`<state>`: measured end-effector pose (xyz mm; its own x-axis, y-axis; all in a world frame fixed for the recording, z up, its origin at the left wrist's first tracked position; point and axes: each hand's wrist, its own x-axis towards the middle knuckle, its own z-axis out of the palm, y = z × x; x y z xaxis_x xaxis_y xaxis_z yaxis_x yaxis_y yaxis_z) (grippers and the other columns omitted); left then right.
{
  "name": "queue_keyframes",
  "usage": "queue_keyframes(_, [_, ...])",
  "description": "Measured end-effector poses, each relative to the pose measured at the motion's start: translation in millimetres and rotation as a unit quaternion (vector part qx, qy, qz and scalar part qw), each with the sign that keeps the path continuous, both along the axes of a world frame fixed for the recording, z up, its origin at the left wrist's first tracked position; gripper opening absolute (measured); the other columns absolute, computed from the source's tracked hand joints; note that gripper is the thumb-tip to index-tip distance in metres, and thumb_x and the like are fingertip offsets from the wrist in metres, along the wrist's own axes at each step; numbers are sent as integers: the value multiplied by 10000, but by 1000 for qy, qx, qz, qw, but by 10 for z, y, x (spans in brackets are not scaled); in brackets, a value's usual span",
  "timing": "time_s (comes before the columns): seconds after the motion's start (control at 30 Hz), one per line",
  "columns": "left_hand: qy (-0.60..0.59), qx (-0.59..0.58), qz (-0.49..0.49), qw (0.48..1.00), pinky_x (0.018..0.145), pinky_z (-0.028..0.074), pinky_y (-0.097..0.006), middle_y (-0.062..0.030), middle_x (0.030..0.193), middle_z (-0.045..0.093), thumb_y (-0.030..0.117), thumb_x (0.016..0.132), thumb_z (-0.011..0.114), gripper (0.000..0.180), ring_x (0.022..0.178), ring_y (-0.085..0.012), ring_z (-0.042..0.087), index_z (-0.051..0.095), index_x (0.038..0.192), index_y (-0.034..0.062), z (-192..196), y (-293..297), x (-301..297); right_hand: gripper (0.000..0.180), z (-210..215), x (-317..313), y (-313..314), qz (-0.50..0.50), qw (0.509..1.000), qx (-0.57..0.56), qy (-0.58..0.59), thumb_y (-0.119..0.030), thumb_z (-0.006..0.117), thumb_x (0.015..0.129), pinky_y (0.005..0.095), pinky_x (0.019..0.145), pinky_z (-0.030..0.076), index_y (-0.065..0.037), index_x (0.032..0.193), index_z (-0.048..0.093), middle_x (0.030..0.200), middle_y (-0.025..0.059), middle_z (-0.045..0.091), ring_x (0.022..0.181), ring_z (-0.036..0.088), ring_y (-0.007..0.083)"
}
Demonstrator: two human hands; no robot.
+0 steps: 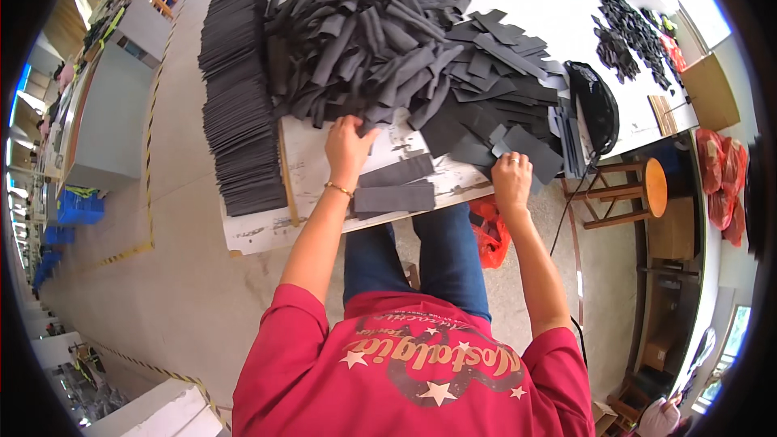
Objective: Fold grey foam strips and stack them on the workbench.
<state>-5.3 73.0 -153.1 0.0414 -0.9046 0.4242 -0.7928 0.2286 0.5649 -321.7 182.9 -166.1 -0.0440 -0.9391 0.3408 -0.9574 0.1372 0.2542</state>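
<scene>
My left hand [348, 148] is at the near edge of a large heap of dark grey folded strips [364, 32]. Its fingers curl at one strip's end, with the thumb on the other side. Over the table's front edge, my right hand [513, 182] has its fingers closed on a flat dark grey piece [534, 154] beside the loose spread of flat pieces [498, 65]. Two flat dark grey strips [394, 197] lie between my hands near the edge. The material looks like fabric or felt, but I cannot tell which.
A long neat stack of dark strips [235, 89] stands left of a thin wooden strip [289, 174] on the white table [255, 235]. At right are a black mesh-like object [595, 105] with a cord, a wooden stool [654, 187] and a red bag [490, 235] below the table.
</scene>
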Motion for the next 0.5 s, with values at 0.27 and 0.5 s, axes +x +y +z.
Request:
queue_keyframes(0.27, [388, 269, 34, 881, 544, 514, -296, -133, 786, 698, 187, 932, 613, 200, 631, -202, 667, 611, 953, -12, 105, 117, 170, 149, 109, 140, -154, 175, 965, -118, -152, -121, 617, 789, 407, 812, 438, -55, 917, 579, 936, 109, 589, 904, 566, 281])
queue_keyframes(0.5, [689, 231, 61, 684, 663, 509, -248, -83, 966, 705, 250, 924, 666, 239, 753, -138, 638, 632, 1065, 60, 315, 738, 102, 234, 613, 300, -350, 243, 880, -214, -348, -2, 616, 810, 406, 791, 464, -87, 1028, 605, 912, 83, 608, 847, 599, 288])
